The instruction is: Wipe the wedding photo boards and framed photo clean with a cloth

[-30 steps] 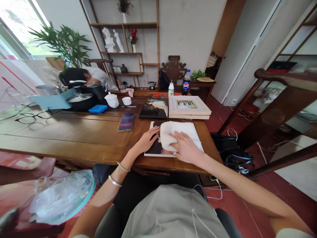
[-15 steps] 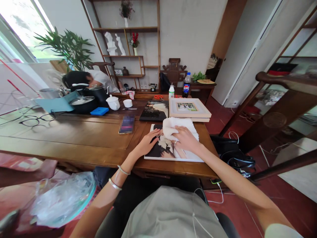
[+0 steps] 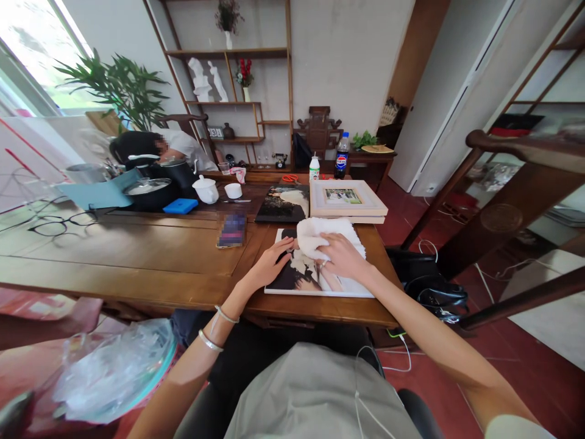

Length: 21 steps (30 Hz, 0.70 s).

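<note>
White cloth (image 3: pixel 320 235) bunched under gripping right hand (image 3: pixel 343 259); left hand (image 3: pixel 269 263) flat on print (image 3: pixel 287 279).

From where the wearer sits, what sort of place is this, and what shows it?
Likely a home tea room or study: a long wooden table, a shelf with figurines and vases, and a white teapot.

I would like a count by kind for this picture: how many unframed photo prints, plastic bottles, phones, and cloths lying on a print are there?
unframed photo prints: 2
plastic bottles: 2
phone: 1
white cloth, under the right hand: 1
Total: 6
</note>
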{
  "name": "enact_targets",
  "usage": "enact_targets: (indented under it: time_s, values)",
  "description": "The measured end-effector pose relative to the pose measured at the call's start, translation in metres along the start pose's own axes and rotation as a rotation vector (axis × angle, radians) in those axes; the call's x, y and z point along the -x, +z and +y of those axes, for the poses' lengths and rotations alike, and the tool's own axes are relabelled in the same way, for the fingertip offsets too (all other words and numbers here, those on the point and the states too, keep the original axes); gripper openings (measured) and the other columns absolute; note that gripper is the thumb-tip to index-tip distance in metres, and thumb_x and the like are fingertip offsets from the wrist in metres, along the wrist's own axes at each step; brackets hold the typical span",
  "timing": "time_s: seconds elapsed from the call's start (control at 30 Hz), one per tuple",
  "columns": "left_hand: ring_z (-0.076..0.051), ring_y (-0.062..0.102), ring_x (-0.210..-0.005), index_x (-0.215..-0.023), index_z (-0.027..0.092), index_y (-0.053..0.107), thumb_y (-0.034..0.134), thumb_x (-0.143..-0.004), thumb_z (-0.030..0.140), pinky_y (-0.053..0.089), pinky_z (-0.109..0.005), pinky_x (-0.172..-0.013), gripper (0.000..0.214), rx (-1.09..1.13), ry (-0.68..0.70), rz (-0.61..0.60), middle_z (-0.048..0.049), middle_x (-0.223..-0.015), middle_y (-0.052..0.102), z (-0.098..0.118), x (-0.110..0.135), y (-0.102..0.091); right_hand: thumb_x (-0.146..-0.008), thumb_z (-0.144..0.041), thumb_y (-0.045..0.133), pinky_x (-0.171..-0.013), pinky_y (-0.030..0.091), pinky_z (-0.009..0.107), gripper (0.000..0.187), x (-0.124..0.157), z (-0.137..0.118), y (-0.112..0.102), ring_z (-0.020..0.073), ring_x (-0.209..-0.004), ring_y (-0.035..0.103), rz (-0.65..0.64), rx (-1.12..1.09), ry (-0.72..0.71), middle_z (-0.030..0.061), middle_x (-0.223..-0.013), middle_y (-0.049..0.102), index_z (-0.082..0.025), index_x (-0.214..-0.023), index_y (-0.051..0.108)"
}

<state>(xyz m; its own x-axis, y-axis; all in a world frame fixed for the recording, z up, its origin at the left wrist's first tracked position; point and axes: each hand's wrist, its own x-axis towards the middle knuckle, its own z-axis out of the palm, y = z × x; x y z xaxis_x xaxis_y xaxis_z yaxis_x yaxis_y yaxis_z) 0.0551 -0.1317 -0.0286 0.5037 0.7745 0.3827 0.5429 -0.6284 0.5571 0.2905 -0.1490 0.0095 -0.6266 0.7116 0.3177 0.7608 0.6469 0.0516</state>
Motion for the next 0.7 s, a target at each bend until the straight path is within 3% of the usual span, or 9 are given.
enact_targets:
  time_s: [0.33,0.57,0.7]
  values:
    - [-0.023,0.039,-0.133,-0.128,0.017,0.053,0.04,-0.092,0.03,0.031,-0.044,-0.111,0.04,-0.002,0.01,0.004,-0.0088,-0.138,0.049,0.0,0.0,0.0,-0.085,-0.033,0.055,-0.096,0.036,0.041,0.03,0.004,0.0,-0.004,0.0295,-0.118,0.05,-0.022,-0.005,0.006,0.019,-0.122,0.06,-0.014,-0.102,0.071]
    - [-0.022,0.04,-0.132,-0.127,0.017,0.054,0.039,-0.092,0.031,0.03,-0.042,-0.112,0.04,-0.029,-0.004,-0.002,-0.0097,-0.139,0.048,0.0,0.0,0.0,-0.087,-0.026,0.049,-0.092,0.041,0.039,0.03,0.02,0.022,-0.012,0.0283,-0.107,0.057,-0.006,0.043,0.181,0.0178,-0.117,0.062,-0.012,-0.106,0.068]
    - [-0.021,0.04,-0.132,-0.128,0.016,0.053,0.039,-0.092,0.03,0.03,-0.041,-0.112,0.04,-0.036,0.005,0.002,-0.0096,-0.138,0.049,0.001,0.0,0.0,-0.079,-0.019,0.055,-0.103,0.032,0.046,0.026,0.04,-0.003,-0.015,0.031,-0.123,0.045,-0.016,0.038,0.133,0.0168,-0.13,0.054,-0.013,-0.099,0.071]
